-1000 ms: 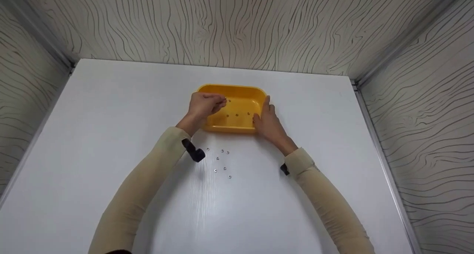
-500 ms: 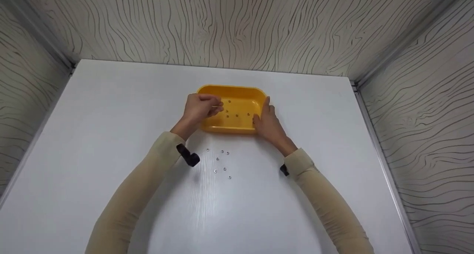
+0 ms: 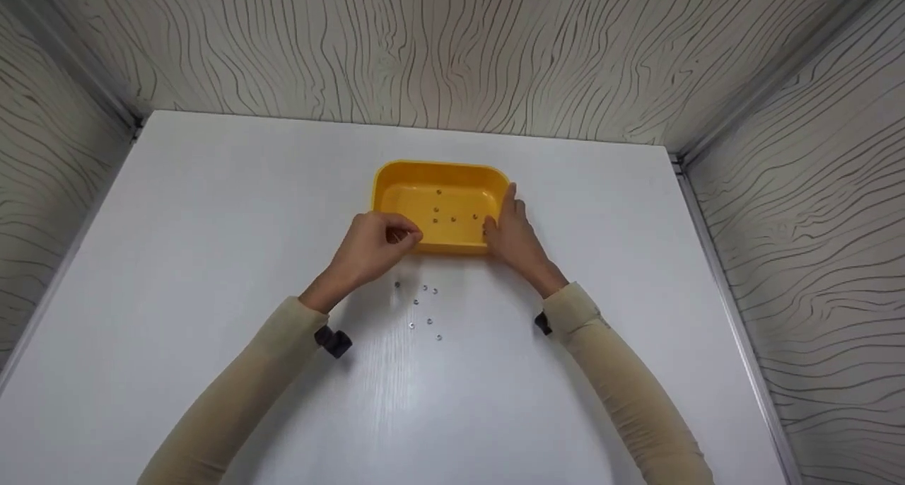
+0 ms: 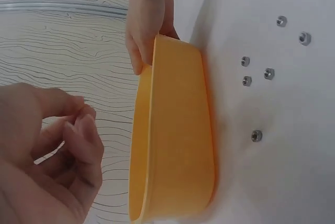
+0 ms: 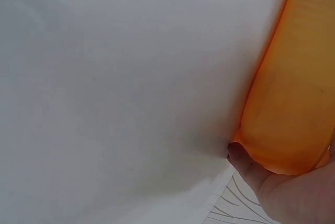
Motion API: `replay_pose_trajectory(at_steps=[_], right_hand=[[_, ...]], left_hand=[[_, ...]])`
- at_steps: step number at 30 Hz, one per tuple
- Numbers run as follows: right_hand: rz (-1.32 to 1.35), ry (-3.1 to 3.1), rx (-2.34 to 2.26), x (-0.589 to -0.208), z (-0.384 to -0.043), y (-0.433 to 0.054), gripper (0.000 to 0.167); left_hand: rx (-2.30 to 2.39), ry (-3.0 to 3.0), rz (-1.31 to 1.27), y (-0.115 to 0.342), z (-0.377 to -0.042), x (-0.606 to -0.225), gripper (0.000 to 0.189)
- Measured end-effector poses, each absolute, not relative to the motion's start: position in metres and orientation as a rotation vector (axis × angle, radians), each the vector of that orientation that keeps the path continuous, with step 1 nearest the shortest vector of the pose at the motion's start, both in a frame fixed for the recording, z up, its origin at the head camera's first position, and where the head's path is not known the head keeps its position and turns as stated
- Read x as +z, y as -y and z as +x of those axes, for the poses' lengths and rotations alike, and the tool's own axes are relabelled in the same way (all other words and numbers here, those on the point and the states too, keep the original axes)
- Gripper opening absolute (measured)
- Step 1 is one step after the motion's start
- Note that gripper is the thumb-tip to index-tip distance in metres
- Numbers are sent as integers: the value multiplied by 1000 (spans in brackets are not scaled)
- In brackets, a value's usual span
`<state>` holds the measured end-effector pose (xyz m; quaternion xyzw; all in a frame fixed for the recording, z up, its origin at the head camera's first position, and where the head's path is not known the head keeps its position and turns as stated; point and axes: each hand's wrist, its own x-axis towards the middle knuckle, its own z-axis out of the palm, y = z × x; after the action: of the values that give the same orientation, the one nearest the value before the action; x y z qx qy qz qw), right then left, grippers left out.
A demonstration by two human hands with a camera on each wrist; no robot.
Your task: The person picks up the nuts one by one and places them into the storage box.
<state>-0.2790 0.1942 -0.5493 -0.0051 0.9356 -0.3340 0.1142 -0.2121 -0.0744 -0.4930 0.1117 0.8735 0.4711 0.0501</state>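
Note:
A yellow plastic tub stands on the white table, with several small metal nuts scattered over its floor. My right hand grips the tub's right end; in the right wrist view its thumb and fingers wrap around the wall. Over the tub's near left corner is my left hand, its fingers curled. The left wrist view has thumb and forefinger tips meeting beside the tub's rim, with nothing visible between them. Several more hex nuts lie loose on the table, nearer the person than the tub.
The white table is bounded at the back by a wood-grain patterned panel. Similar panels rise at both sides, meeting it at metal corner rails. A black wrist camera sits by the left cuff.
A nut that was at my left fingertips now lies in the tub. My left hand has drawn back toward the near left corner; the right hand keeps its grip in place.

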Motion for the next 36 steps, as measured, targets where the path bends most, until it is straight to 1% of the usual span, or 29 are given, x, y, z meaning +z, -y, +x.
replay_pose_trajectory(at_steps=[6, 10, 15, 18, 24, 33, 36], right_hand=[[23, -2735, -968, -549, -280, -193, 85], [31, -2734, -978, -549, -281, -193, 85], [13, -2746, -985, -551, -280, -194, 85], [-7, -2752, -990, -551, -280, -194, 85], [-17, -2754, -990, -550, -280, -193, 84], [-14, -2746, -1004, -550, -280, -193, 84], [-3, -2739, -1005, -550, -279, -193, 85]], left_hand=[[1378, -2613, 488, 81, -197, -508, 17], [1175, -2683, 630, 84, -189, -519, 14], [954, -2794, 714, 86, -184, -535, 19], [861, -2860, 778, 90, -181, -543, 19], [627, -3017, 1023, 96, -178, -556, 15], [174, -3104, 1314, 95, -175, -569, 19], [38, -3130, 1376, 93, -174, -572, 20]])
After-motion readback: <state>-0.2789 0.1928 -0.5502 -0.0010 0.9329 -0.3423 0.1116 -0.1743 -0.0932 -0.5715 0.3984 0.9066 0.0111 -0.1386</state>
